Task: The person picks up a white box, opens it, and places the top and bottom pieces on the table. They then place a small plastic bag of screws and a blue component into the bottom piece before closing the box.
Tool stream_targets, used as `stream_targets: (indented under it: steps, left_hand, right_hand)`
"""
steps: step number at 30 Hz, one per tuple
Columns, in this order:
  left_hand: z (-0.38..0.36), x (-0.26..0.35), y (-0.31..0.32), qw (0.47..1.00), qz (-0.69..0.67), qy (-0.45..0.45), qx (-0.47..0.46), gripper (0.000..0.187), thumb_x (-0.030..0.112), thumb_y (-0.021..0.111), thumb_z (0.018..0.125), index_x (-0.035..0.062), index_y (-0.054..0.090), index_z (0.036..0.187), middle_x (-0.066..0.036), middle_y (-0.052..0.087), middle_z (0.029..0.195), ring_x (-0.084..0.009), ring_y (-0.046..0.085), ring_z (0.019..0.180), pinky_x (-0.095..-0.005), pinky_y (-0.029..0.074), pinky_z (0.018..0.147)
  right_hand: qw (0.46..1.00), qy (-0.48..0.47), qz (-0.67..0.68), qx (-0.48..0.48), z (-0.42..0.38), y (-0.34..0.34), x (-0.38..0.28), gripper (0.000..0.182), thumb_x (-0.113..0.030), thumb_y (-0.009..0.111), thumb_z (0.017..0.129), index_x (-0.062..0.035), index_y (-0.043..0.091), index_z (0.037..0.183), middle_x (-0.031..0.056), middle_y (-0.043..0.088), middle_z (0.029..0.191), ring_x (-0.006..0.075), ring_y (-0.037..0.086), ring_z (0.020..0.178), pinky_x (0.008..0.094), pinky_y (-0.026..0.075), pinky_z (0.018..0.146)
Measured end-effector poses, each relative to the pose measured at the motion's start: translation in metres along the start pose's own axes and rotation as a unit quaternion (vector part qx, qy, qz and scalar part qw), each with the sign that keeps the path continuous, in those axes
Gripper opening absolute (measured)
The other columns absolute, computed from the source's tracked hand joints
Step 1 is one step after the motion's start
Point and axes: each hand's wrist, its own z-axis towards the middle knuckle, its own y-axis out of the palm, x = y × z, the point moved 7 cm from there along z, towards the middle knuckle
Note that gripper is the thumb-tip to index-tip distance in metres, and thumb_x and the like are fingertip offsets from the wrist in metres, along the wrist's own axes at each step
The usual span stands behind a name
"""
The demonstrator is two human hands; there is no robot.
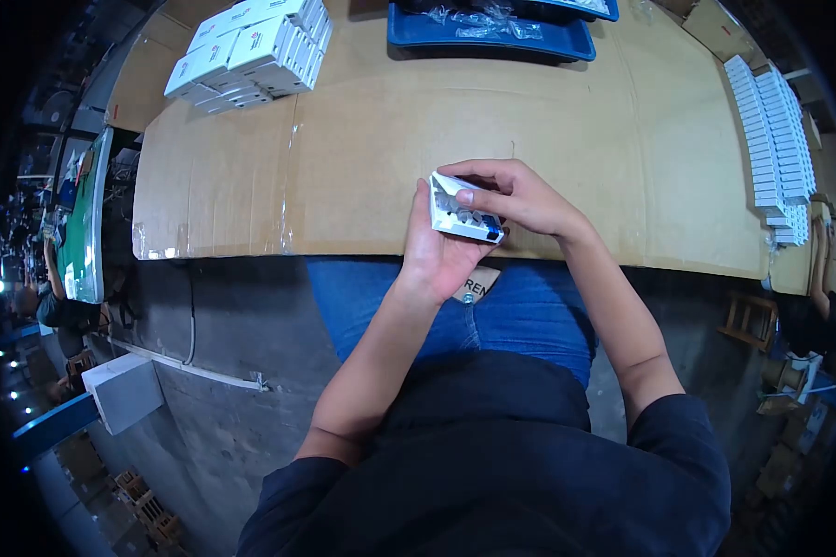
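A small white box (443,221) rests tilted in my left hand (429,254), above the front edge of the cardboard-covered table (381,158). Its upper face shows clear or greyish contents and a dark blue patch near one corner; what they are exactly is too small to tell. My left palm supports the box from below and its thumb lies along the near left side. From the right, my right hand (528,200) grips the box too, its thumb pressed on the contents and its fingers curled over the far edge.
Stacked white boxes (258,48) stand at the back left. Blue trays (492,46) with clear plastic pieces sit at the back middle. Rows of white boxes (769,139) line the right side. Other people's arms (54,269) show at the far left and far right.
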Motion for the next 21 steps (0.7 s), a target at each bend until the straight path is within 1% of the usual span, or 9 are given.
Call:
stream_targets:
  steps: [2, 5, 9, 11, 12, 14, 15, 17, 21]
  left_hand:
    - [0.001, 0.001, 0.002, 1.000, 0.014, -0.006, -0.001, 0.061, 0.059, 0.027, 0.111, 0.0136, 0.051, 0.144, -0.012, 0.058, 0.141, -0.0306, 0.058, 0.128, -0.0547, 0.048, 0.108]
    - [0.003, 0.002, 0.001, 1.000, 0.005, -0.015, 0.000, 0.059, 0.058, 0.029, 0.111, 0.0132, 0.052, 0.142, -0.013, 0.059, 0.139, -0.0321, 0.060, 0.125, -0.0547, 0.050, 0.105]
    - [0.008, 0.002, -0.003, 0.999, -0.014, -0.030, -0.017, 0.057, 0.057, 0.031, 0.111, 0.0129, 0.053, 0.141, -0.013, 0.060, 0.136, -0.0330, 0.061, 0.121, -0.0551, 0.052, 0.102]
    - [0.008, 0.001, -0.002, 0.999, -0.015, -0.047, 0.002, 0.056, 0.055, 0.032, 0.111, 0.0119, 0.054, 0.140, -0.013, 0.062, 0.133, -0.0338, 0.063, 0.119, -0.0558, 0.053, 0.100]
    - [0.008, 0.001, -0.002, 0.999, -0.016, -0.048, 0.002, 0.056, 0.055, 0.032, 0.111, 0.0119, 0.054, 0.140, -0.013, 0.062, 0.133, -0.0338, 0.063, 0.119, -0.0558, 0.053, 0.100]
    - [0.009, 0.002, -0.003, 0.999, -0.013, -0.048, 0.009, 0.054, 0.053, 0.034, 0.111, 0.0114, 0.055, 0.138, -0.013, 0.063, 0.131, -0.0341, 0.063, 0.116, -0.0553, 0.054, 0.099]
    - [0.010, 0.002, -0.004, 0.999, -0.014, -0.048, 0.009, 0.054, 0.053, 0.034, 0.111, 0.0114, 0.055, 0.138, -0.013, 0.063, 0.131, -0.0341, 0.063, 0.116, -0.0553, 0.054, 0.099]
    - [0.011, 0.002, -0.006, 0.998, -0.025, -0.061, 0.009, 0.052, 0.051, 0.035, 0.111, 0.0113, 0.055, 0.137, -0.013, 0.063, 0.131, -0.0333, 0.063, 0.117, -0.0544, 0.054, 0.099]
    - [0.010, 0.003, -0.004, 0.998, -0.014, -0.061, 0.023, 0.050, 0.050, 0.036, 0.111, 0.0111, 0.056, 0.137, -0.013, 0.063, 0.131, -0.0325, 0.063, 0.116, -0.0540, 0.054, 0.099]
  right_hand:
    - [0.999, 0.033, 0.017, 0.007, 0.002, -0.002, 0.005, 0.042, -0.031, 0.069, 0.102, -0.0065, 0.070, 0.136, 0.0122, 0.076, 0.120, 0.0176, 0.068, 0.107, 0.0330, 0.054, 0.098]
    - [0.999, 0.025, -0.012, 0.023, 0.004, -0.004, 0.006, 0.037, -0.031, 0.067, 0.104, -0.0077, 0.073, 0.132, 0.0114, 0.078, 0.113, 0.0137, 0.069, 0.101, 0.0306, 0.055, 0.092]
    - [0.998, 0.034, -0.040, 0.028, 0.006, -0.006, 0.007, 0.036, -0.032, 0.066, 0.104, -0.0079, 0.075, 0.129, 0.0117, 0.079, 0.109, 0.0119, 0.069, 0.097, 0.0297, 0.056, 0.089]
    - [0.997, 0.035, -0.059, 0.033, 0.007, -0.009, 0.009, 0.038, -0.036, 0.061, 0.107, -0.0089, 0.075, 0.130, 0.0049, 0.077, 0.091, 0.0074, 0.063, 0.075, 0.0258, 0.054, 0.067]
    - [0.997, 0.036, -0.059, 0.033, 0.008, -0.010, 0.010, 0.038, -0.036, 0.061, 0.107, -0.0089, 0.075, 0.130, 0.0049, 0.077, 0.091, 0.0074, 0.063, 0.075, 0.0258, 0.054, 0.067]
    - [0.996, 0.033, -0.082, 0.029, 0.009, -0.009, 0.008, 0.040, -0.039, 0.058, 0.108, -0.0089, 0.075, 0.129, 0.0036, 0.075, 0.084, 0.0062, 0.059, 0.068, 0.0249, 0.051, 0.060]
    - [0.996, 0.034, -0.082, 0.028, 0.010, -0.009, 0.006, 0.040, -0.039, 0.058, 0.108, -0.0089, 0.075, 0.129, 0.0036, 0.075, 0.084, 0.0062, 0.059, 0.068, 0.0249, 0.051, 0.060]
    - [0.995, 0.069, -0.068, 0.030, 0.009, -0.009, 0.003, 0.043, -0.042, 0.065, 0.104, -0.0024, 0.079, 0.115, 0.0099, 0.079, 0.087, 0.0101, 0.065, 0.077, 0.0299, 0.056, 0.074]
    - [0.993, 0.074, -0.079, 0.036, 0.010, -0.010, 0.002, 0.045, -0.044, 0.065, 0.104, -0.0015, 0.079, 0.112, 0.0102, 0.078, 0.082, 0.0100, 0.065, 0.074, 0.0299, 0.055, 0.071]
